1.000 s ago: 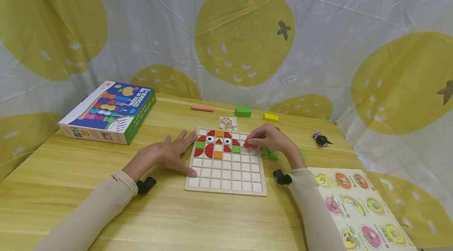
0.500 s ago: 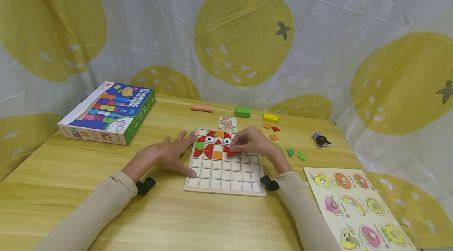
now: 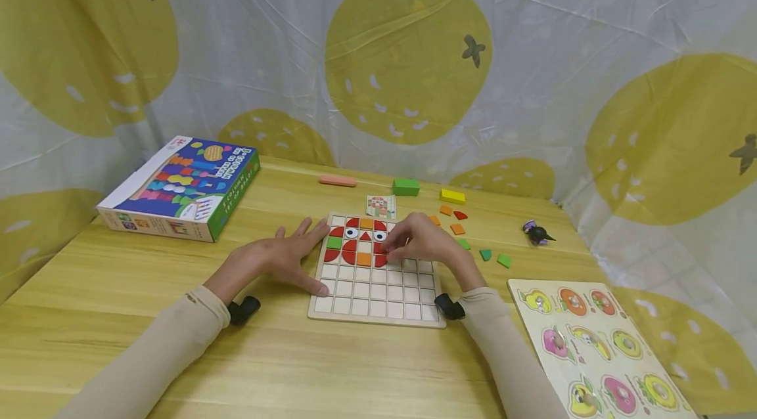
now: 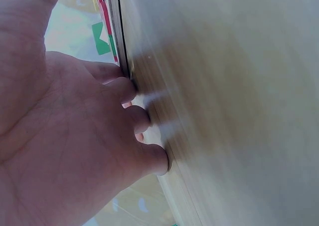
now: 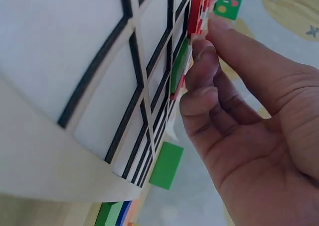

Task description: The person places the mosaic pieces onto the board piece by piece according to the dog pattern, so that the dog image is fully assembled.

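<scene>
A wooden grid board (image 3: pixel 361 308) lies on the table, its upper cells filled with red, orange and green tiles and two eye tiles (image 3: pixel 351 233). My left hand (image 3: pixel 280 258) rests spread at the board's left side, its thumb on the lower-left edge and its fingertips at the upper-left edge. With thumb and index finger together, my right hand (image 3: pixel 422 240) holds a red quarter-circle tile (image 3: pixel 380 261) at a cell below the right eye. The fingers partly cover the tiles beside it. In the right wrist view, a green tile (image 5: pixel 179 69) sits in the board near the fingertips.
A picture card (image 3: pixel 381 206) lies behind the board. Loose orange (image 3: pixel 457 229), red and green (image 3: pixel 503 261) tiles are scattered to the right. Green (image 3: pixel 406 187) and yellow blocks stand farther back. A toy box (image 3: pixel 180 186) is at left, a fruit puzzle board (image 3: pixel 591 340) at right.
My right hand has moved left from the board's right edge, bringing the red tile down to a cell below the right eye, where it now lies flatter. The left hand has stayed put.
</scene>
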Action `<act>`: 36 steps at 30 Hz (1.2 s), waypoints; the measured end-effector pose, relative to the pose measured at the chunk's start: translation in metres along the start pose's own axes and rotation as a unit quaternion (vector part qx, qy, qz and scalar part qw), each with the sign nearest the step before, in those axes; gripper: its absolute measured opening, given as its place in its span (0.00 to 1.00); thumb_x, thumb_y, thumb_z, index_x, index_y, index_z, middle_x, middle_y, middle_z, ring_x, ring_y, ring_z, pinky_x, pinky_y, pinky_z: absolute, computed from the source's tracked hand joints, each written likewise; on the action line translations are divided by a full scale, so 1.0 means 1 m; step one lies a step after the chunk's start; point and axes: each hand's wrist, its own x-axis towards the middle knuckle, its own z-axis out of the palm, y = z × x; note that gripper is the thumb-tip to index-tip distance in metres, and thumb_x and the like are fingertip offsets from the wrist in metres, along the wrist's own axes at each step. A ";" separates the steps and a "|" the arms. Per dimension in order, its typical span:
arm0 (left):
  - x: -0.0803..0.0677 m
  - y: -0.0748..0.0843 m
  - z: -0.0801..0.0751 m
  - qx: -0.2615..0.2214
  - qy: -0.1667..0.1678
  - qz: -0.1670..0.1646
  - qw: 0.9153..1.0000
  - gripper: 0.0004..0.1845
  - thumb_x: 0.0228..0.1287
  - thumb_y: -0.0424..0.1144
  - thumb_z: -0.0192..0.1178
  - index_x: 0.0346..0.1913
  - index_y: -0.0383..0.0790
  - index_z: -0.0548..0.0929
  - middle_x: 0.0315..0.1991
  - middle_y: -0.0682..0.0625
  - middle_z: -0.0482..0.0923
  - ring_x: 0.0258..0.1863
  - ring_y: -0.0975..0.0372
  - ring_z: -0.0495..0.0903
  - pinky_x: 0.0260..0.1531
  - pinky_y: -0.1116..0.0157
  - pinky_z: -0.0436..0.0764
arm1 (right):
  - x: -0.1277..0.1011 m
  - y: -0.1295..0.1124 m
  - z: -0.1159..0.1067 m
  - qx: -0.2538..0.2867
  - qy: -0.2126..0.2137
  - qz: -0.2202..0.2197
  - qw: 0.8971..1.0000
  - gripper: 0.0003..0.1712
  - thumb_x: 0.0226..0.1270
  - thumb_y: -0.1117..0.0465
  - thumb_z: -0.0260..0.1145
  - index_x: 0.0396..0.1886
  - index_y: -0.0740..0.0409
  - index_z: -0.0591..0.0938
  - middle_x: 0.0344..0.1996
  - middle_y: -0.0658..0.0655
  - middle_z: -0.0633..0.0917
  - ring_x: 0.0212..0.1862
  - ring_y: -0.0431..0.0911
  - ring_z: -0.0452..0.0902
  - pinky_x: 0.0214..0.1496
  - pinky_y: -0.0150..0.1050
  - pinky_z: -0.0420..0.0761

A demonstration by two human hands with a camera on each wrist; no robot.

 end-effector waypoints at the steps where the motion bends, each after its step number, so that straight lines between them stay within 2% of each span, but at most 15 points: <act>1: 0.000 0.000 0.000 0.000 0.000 0.000 1.000 0.70 0.58 0.67 0.77 0.89 0.38 0.45 0.89 0.37 0.36 0.87 0.38 0.30 0.80 0.30 0.32 | 0.000 0.001 0.000 -0.002 0.001 0.001 1.000 0.10 0.63 0.69 0.82 0.44 0.63 0.95 0.34 0.51 0.93 0.33 0.41 0.84 0.40 0.34 0.87; 9: 0.000 0.000 0.000 0.000 0.000 -0.001 1.000 0.71 0.58 0.67 0.77 0.89 0.38 0.44 0.89 0.37 0.36 0.87 0.38 0.30 0.80 0.30 0.32 | 0.002 -0.001 0.004 -0.031 0.011 0.019 0.999 0.10 0.60 0.67 0.84 0.41 0.62 0.93 0.27 0.49 0.87 0.31 0.42 0.79 0.37 0.32 0.83; 18: 0.000 0.000 0.000 -0.001 -0.001 -0.001 1.000 0.70 0.58 0.67 0.77 0.89 0.38 0.44 0.89 0.37 0.36 0.87 0.39 0.30 0.80 0.30 0.33 | 0.003 -0.006 0.005 -0.045 0.013 0.044 0.998 0.11 0.60 0.65 0.85 0.40 0.62 0.93 0.26 0.50 0.84 0.31 0.42 0.76 0.34 0.31 0.78; 28: -0.001 0.001 -0.001 -0.002 -0.003 -0.003 1.000 0.70 0.58 0.67 0.77 0.89 0.39 0.44 0.89 0.38 0.35 0.87 0.39 0.30 0.80 0.30 0.33 | 0.004 -0.008 0.007 -0.045 0.016 0.038 0.998 0.10 0.60 0.67 0.85 0.40 0.64 0.94 0.24 0.50 0.84 0.29 0.41 0.75 0.33 0.31 0.77; 33: 0.000 0.001 -0.001 -0.002 -0.004 -0.004 1.000 0.70 0.58 0.67 0.77 0.89 0.38 0.44 0.89 0.37 0.36 0.87 0.38 0.29 0.79 0.30 0.32 | 0.002 -0.003 0.002 -0.033 0.011 0.041 0.999 0.13 0.61 0.65 0.84 0.44 0.63 0.93 0.26 0.49 0.85 0.31 0.42 0.77 0.35 0.31 0.79; 36: 0.000 0.001 -0.001 -0.002 -0.004 -0.003 1.000 0.70 0.58 0.67 0.77 0.89 0.38 0.43 0.89 0.37 0.36 0.87 0.38 0.29 0.80 0.30 0.32 | -0.006 0.007 -0.010 -0.027 0.028 0.040 0.998 0.15 0.62 0.63 0.84 0.48 0.63 0.93 0.28 0.50 0.86 0.32 0.43 0.79 0.37 0.34 0.80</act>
